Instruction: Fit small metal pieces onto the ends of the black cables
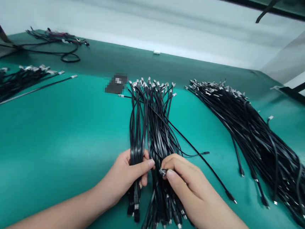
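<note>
Several black cables [136,154] gripped in left hand [124,172], at left edge of central pile [158,129]; right hand [191,180] pinching small silvery-black piece [162,172] over pile; larger heap [262,142] on desk [67,135], right of pile.

Cable bundle [158,129] between cable piles [259,145]

Extends the left forearm [72,209] from the near left and the right forearm [228,222] from the near right, both angled inward. Holds the left hand [127,173] curled in a grip, left thumb [144,166] pointing right. Pinches with the right hand [188,178], right thumb [177,182] opposing bent forefinger [173,161].
</note>
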`<state>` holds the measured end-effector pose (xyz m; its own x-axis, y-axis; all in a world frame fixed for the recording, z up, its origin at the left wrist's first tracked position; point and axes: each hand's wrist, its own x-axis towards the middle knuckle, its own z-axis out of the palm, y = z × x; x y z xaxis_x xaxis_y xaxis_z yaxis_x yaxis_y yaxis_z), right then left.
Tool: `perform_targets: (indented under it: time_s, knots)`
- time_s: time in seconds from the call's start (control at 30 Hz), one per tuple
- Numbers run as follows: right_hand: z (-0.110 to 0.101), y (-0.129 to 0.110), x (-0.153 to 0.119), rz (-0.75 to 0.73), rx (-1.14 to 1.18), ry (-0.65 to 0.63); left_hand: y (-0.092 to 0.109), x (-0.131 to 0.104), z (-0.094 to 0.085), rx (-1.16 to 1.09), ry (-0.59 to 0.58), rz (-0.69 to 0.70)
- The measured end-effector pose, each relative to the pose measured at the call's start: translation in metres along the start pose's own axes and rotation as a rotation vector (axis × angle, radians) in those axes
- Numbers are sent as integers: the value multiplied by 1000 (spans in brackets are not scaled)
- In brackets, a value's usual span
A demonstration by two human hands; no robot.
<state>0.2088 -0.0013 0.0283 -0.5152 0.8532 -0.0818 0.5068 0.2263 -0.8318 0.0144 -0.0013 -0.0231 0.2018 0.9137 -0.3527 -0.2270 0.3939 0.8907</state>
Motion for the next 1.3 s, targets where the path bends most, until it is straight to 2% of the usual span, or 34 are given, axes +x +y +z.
perform_targets:
  time_s: [0.07, 0.13, 0.33, 0.4, 0.57, 0.63, 0.83, 1.03, 1.2, 1.3]
  knots:
    - [0, -3, 0, -33, 102, -125, 0, 0, 0, -54, 2, 12]
    - [2, -5, 0, -34, 147, -184, 1, 0, 1, -107, -28, 6]
    - [6, -1, 4, 10, 153, -166, 0, 2, 0, -147, -68, 19]
    - [6, 1, 6, 18, 212, -102, -1, 3, 0, -138, -68, 20]
    - [3, 9, 13, -84, 217, 245, 2, 3, -1, -23, -148, -83]
    - [2, 12, 15, -112, 187, 346, 4, 3, 0, 37, -184, -120]
    - [3, 17, 18, -142, 115, 472, 9, 2, 3, 140, -178, -194]
    - [6, 16, 17, -161, 184, 478, 9, 2, 2, 146, -184, -170]
    - [4, 11, 8, 75, 127, 378, 8, 2, 2, 91, -161, -145]
    - [2, 8, 4, 155, 53, 291, 8, 1, 2, 71, -151, -146]
